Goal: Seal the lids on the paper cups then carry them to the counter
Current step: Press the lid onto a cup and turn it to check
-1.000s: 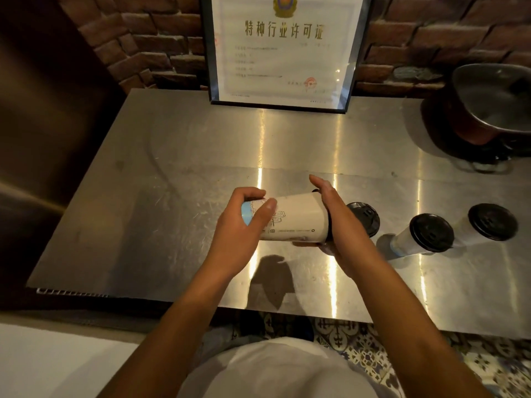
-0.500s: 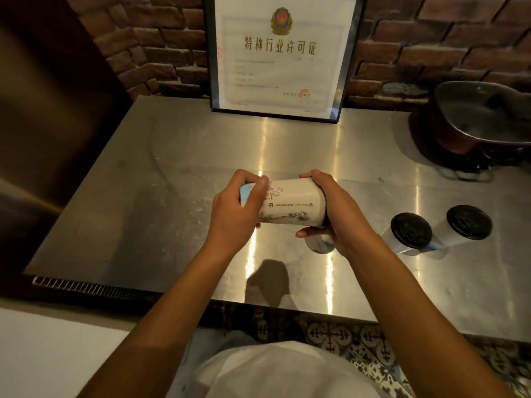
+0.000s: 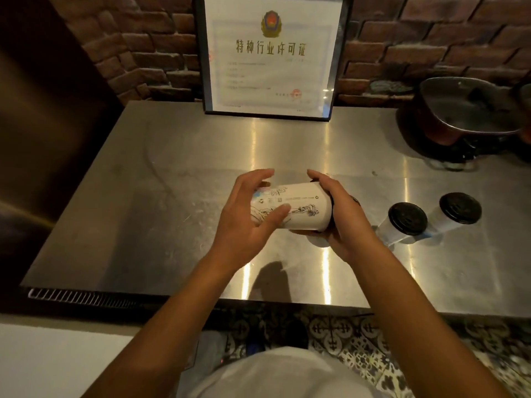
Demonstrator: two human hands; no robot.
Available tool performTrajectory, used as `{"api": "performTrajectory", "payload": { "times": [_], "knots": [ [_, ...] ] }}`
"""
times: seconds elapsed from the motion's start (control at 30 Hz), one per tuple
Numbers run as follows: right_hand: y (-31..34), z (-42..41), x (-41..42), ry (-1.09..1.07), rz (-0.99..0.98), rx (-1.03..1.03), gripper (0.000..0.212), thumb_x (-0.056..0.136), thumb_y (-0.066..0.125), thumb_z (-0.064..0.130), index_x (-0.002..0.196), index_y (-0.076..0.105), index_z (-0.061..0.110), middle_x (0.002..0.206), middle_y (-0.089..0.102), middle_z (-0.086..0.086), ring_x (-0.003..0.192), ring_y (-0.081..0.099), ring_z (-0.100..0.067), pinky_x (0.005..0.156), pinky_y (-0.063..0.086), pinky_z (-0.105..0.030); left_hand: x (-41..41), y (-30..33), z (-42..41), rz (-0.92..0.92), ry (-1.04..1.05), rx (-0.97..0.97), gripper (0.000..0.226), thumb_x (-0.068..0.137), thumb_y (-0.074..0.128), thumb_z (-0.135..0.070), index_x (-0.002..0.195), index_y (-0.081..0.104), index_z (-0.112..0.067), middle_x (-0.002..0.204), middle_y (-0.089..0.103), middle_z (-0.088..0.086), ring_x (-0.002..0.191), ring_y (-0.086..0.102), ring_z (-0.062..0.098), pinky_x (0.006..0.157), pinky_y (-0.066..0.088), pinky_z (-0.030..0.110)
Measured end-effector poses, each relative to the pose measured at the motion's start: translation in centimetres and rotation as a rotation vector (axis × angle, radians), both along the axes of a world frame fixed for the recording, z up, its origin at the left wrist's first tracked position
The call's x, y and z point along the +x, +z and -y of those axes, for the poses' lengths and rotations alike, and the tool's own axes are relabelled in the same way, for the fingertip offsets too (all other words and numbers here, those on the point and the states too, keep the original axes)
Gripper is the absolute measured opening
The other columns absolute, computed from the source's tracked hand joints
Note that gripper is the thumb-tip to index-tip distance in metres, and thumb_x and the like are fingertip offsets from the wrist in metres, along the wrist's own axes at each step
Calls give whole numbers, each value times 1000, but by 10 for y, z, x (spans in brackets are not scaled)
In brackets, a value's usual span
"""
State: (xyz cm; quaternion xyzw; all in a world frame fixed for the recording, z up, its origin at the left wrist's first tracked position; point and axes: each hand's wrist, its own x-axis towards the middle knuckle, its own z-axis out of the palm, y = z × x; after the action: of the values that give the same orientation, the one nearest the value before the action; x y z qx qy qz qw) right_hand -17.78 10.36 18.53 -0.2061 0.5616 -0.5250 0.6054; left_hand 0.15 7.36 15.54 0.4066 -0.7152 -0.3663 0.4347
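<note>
I hold a white printed paper cup [image 3: 304, 206] on its side above the steel table [image 3: 172, 173]. My left hand [image 3: 247, 225] cups its bottom end, thumb across the print and fingers loosened above it. My right hand [image 3: 342, 216] wraps the mouth end, hiding most of the black lid there. Part of another cup [image 3: 317, 242] shows on the table under my right hand. To the right stand two more cups with black lids [image 3: 407, 219] [image 3: 460, 208].
A framed certificate [image 3: 271, 56] leans on the brick wall at the back. A dark metal pot [image 3: 465, 110] sits at the back right. A dark steel panel [image 3: 43, 124] rises at the left. Patterned floor tiles [image 3: 359, 340] lie below the table's front edge.
The sideways cup has stayed between both hands, turned about its axis so different print faces up. My left fingers have lifted off its top. The view has shifted, so the lidded cups sit further left in frame.
</note>
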Motion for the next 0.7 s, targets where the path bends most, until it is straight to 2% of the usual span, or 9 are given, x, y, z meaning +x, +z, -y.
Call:
{"api": "performTrajectory", "payload": {
  "times": [0.1, 0.2, 0.23, 0.33, 0.4, 0.43, 0.53, 0.63, 0.7],
  "knots": [
    [2, 0, 11, 66, 30, 40, 41, 99, 52, 58, 126, 67, 30, 99, 79, -8, 91, 78, -31, 83, 61, -60, 13, -15, 3, 81, 90, -246, 36, 94, 64, -41, 122, 57, -20, 116, 48, -15, 102, 60, 3, 71, 58, 19],
    [-1, -2, 26, 17, -88, 30, 31, 102, 52, 47, 122, 67, 29, 112, 75, -15, 96, 77, -32, 78, 64, -56, 19, -16, 4, 43, 162, -229, 30, 96, 59, -38, 109, 66, -12, 104, 57, -9, 90, 63, 6, 63, 55, 17],
    [-3, -4, 32, -30, -139, -9, 26, 103, 52, 42, 120, 67, 30, 115, 73, -14, 99, 76, -32, 77, 65, -52, 19, -12, 3, 0, 191, -142, 28, 97, 56, -38, 106, 67, -14, 101, 62, -6, 88, 66, 8, 60, 55, 17],
    [-11, -16, 47, -153, -406, -251, 21, 103, 52, 32, 120, 62, 38, 118, 67, 7, 105, 69, -15, 77, 64, -35, 15, 1, 3, -184, 224, 371, 27, 102, 53, -39, 96, 65, -16, 92, 71, 7, 74, 73, 18, 45, 54, 29],
    [-19, -22, 50, -162, -493, -358, 26, 99, 52, 34, 124, 60, 36, 119, 63, 19, 104, 66, -6, 79, 63, -33, 18, 9, 12, -158, 175, 613, 33, 103, 50, -44, 96, 64, -15, 90, 72, 15, 62, 72, 21, 43, 51, 29],
    [-22, -22, 49, -154, -495, -356, 27, 97, 52, 37, 123, 60, 38, 117, 63, 23, 104, 65, -5, 80, 64, -37, 19, 11, 14, -133, 154, 650, 35, 103, 49, -46, 97, 64, -15, 90, 73, 16, 61, 71, 22, 43, 50, 29],
    [-19, -15, 39, -178, -371, -225, 17, 98, 54, 42, 108, 66, 48, 116, 67, 15, 109, 67, -18, 89, 61, -54, 14, 13, 10, -123, 109, 504, 26, 102, 54, -41, 112, 60, -18, 103, 69, 0, 83, 70, 12, 56, 53, 18],
    [-5, -5, 30, -188, -69, 8, 15, 96, 61, 41, 104, 73, 36, 112, 72, -6, 108, 71, -33, 78, 62, -48, 10, 5, -4, -70, 47, 196, 34, 96, 64, -40, 128, 53, -34, 120, 60, -19, 106, 63, 2, 79, 55, 14],
    [0, -2, 27, -156, 21, 75, 23, 92, 66, 48, 108, 74, 33, 107, 73, -8, 99, 74, -29, 74, 63, -44, 11, -2, -8, -8, 140, 34, 31, 90, 62, -48, 119, 58, -38, 111, 59, -23, 102, 61, -4, 78, 50, 10]
  ]
}}
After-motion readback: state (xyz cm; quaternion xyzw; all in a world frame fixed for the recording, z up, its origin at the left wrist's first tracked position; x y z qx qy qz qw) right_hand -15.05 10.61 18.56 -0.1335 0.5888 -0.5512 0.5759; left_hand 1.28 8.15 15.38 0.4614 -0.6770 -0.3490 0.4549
